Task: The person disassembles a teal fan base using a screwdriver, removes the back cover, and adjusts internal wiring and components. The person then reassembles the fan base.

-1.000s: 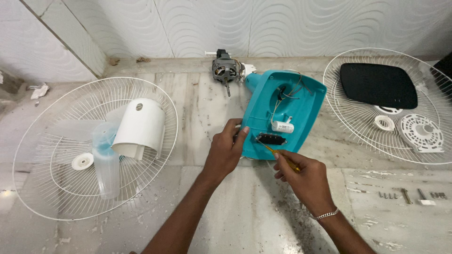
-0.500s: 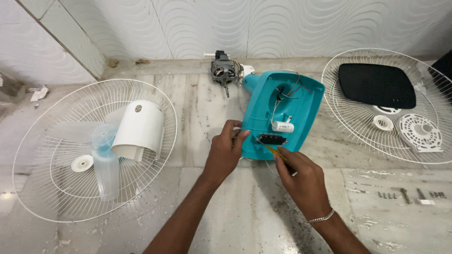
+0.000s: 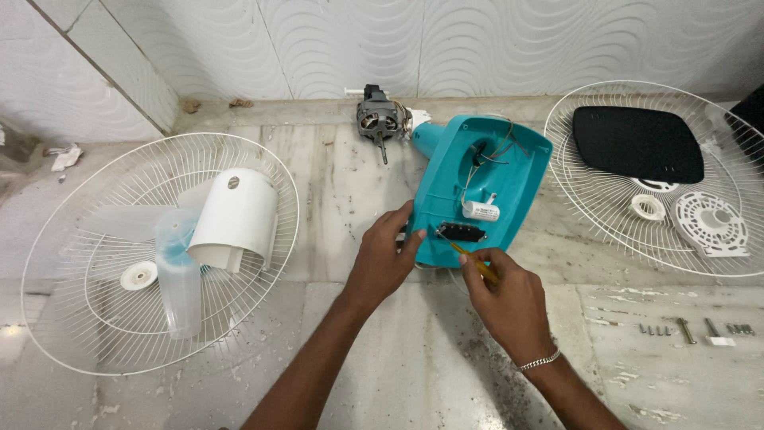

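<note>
Little has moved since the earlier frames: the view has drifted slightly, and both hands stay at the near end of the teal housing (image 3: 485,183), the screwdriver tip holding the same spot. The housing lies open side up on the marble surface (image 3: 358,199), between two wire grilles, with its far end just beside the motor (image 3: 380,121).

The left hand (image 3: 380,263) steadies the housing, fingers curled over its near left edge and gripping it. The right hand (image 3: 509,299) has its fingers closed around a yellow-handled screwdriver (image 3: 469,259), whose tip rests at the left end of the black switch block (image 3: 461,232). A small white capacitor (image 3: 481,210) sits just above the block, with thin wires running up into the opening.

To do this well, I judge that the blade should sit square in the screw head, with the shaft in line with the screw rather than slanted, so it does not slip toward the wires. The left hand's hold matters, since the curved shell could rock on the surface under a push. Firm downward pressure with slow turns seems safest.

The left grille (image 3: 159,255) carries a white cover (image 3: 235,215) and a clear blade (image 3: 175,271). The right grille (image 3: 660,175) holds a black panel (image 3: 637,143). Loose screws (image 3: 684,328) lie near the right edge.
</note>
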